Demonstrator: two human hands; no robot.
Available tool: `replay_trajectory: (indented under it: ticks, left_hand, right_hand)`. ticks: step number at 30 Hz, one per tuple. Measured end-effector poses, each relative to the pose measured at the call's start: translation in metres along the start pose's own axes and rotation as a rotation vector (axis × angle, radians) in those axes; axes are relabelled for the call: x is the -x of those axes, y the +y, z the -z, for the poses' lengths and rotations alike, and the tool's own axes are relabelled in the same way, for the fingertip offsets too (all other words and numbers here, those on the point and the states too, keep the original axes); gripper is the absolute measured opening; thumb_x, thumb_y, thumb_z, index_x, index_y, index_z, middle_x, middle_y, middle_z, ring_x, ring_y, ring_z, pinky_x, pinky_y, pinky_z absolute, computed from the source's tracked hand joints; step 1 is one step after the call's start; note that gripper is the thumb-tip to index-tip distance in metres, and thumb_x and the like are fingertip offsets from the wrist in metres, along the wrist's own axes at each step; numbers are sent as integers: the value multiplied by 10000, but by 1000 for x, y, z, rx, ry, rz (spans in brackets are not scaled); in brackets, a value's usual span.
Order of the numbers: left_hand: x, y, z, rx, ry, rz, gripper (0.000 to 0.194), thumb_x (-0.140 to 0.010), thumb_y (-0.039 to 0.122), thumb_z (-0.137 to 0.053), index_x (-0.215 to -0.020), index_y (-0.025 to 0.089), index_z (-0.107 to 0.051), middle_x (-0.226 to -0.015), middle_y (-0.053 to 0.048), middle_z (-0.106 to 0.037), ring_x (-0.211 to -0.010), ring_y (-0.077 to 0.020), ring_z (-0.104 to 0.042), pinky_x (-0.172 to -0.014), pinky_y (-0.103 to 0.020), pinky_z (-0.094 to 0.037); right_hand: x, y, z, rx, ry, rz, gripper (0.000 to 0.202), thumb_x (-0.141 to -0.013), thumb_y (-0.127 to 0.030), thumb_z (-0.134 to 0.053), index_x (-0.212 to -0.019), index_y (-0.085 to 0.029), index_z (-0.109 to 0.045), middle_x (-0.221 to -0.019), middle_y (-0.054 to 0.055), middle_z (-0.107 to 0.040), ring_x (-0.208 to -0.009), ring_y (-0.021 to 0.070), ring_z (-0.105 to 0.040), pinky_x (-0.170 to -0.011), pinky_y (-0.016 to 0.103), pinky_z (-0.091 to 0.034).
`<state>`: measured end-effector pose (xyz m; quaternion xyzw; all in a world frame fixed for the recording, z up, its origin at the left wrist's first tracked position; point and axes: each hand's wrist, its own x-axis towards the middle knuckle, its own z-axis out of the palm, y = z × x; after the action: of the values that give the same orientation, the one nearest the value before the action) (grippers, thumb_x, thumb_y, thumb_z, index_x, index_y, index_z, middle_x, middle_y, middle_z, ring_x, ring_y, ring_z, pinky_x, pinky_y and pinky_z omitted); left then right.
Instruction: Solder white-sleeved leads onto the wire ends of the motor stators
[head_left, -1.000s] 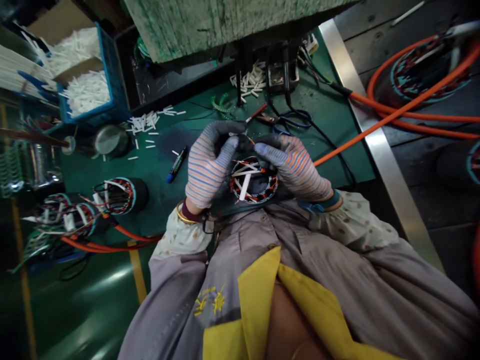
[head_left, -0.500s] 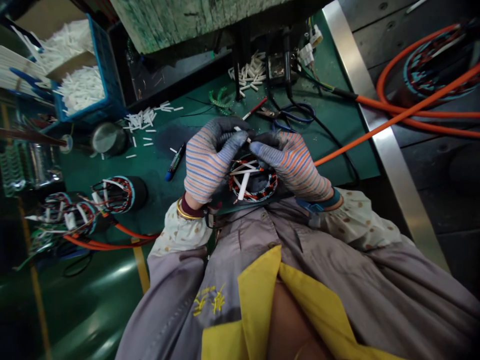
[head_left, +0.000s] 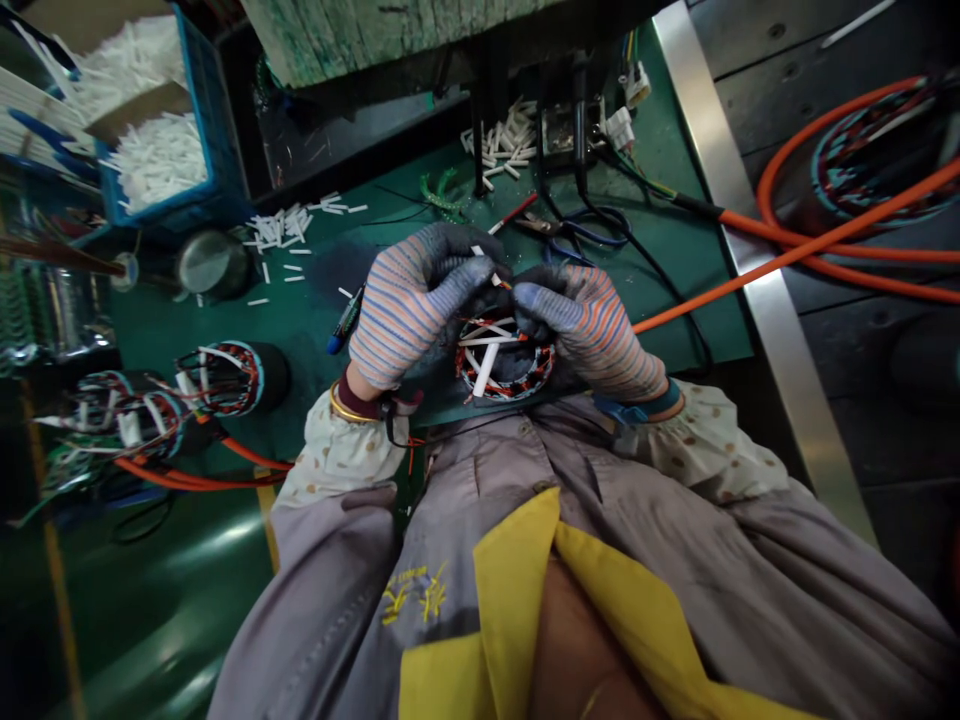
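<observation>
My left hand, in a striped glove with dark fingers, pinches a short white sleeve; its ends stick out past the thumb. Close beside it, my right hand in a matching glove has thumb and finger closed on a thin reddish wire. The wire meets the sleeve's near end; how far it goes inside is hidden. Just below both hands sits a motor stator with red windings and blue lacing. A thicker white sleeve lies across its opening.
Loose white sleeves lie on the green mat, with more in a blue bin. Other wound stators stand at the left. Scissors, a marker and an orange cable surround the hands.
My hands have moved slightly apart, the left one shifting a little left. More of the white sleeve and the reddish wire now shows between the fingertips.
</observation>
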<state>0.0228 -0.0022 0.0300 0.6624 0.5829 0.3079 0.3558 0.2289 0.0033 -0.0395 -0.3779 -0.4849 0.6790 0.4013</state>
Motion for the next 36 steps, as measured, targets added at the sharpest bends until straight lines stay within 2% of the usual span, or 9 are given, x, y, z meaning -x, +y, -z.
replay_trajectory:
  ticks: [3, 7, 11, 17, 20, 22, 29, 33, 36]
  left_hand:
    - [2, -2, -6, 8, 35, 1, 481, -1015, 733, -734, -1127, 267, -769, -1070, -45, -850, -1109, -288, -812, -992, -404, -684]
    - [10, -9, -25, 42, 144, 18, 467, -1057, 724, -678, -1184, 278, -739, -1112, -49, -845, -1103, -271, -819, -980, -413, -686]
    - [15, -14, -41, 56, 206, 66, 482, -1085, 737, -612, -1218, 283, -710, -1120, -57, -840, -1097, -274, -826, -955, -418, -687]
    - [15, -19, -49, 144, 248, 102, 443, -1077, 687, -672, -1205, 266, -726, -1070, -64, -844, -1055, -275, -823, -946, -426, -685]
    - [14, -20, -47, 153, 258, 96, 449, -1064, 687, -692, -1182, 256, -737, -1049, -66, -845, -1040, -268, -821, -932, -408, -687]
    - [13, -16, -40, 135, 239, 89, 461, -1038, 693, -730, -1151, 246, -747, -1024, -63, -845, -1035, -267, -820, -922, -389, -688]
    - [3, 5, -2, 40, 39, 29, 414, -973, 649, -838, -1038, 244, -782, -972, -49, -841, -1001, -253, -816, -916, -334, -677]
    - [4, 3, -5, 25, 33, 16, 424, -976, 662, -832, -1023, 245, -765, -969, -43, -835, -997, -252, -811, -888, -345, -675]
    - [7, 0, -16, 22, 88, 4, 425, -998, 672, -803, -984, 251, -739, -955, -33, -822, -961, -241, -802, -856, -369, -672]
  right_hand:
    - [0, 0, -2, -22, 19, -8, 546, -861, -738, -838, -784, -215, -702, -721, 26, -634, -755, 181, -623, -664, 307, -546]
    - [0, -1, -4, -61, 55, 9, 551, -825, -724, -876, -769, -204, -700, -721, 22, -643, -738, 164, -614, -690, 302, -563]
    - [0, 1, -7, -62, 83, 19, 567, -802, -734, -890, -764, -200, -704, -723, 24, -657, -750, 167, -630, -717, 305, -585]
    - [5, 8, -18, -68, 209, 83, 520, -812, -708, -896, -825, -207, -758, -737, 21, -694, -798, 195, -700, -794, 339, -638]
    - [6, 7, -21, -48, 224, 115, 471, -824, -662, -906, -830, -212, -769, -717, 14, -682, -850, 213, -734, -858, 352, -652]
    - [6, 5, -20, -33, 191, 116, 487, -836, -676, -890, -809, -209, -755, -688, 15, -664, -896, 233, -749, -897, 368, -659]
    - [3, 4, -12, 2, 112, 72, 536, -844, -717, -869, -865, -190, -772, -832, 42, -757, -886, 220, -748, -852, 356, -662]
    - [3, 6, -7, 5, 82, 74, 562, -857, -745, -848, -888, -188, -783, -842, 49, -757, -944, 236, -763, -875, 360, -664]
    - [2, 10, 1, -2, -15, 96, 584, -842, -767, -853, -969, -198, -817, -897, 50, -776, -979, 247, -768, -906, 381, -664]
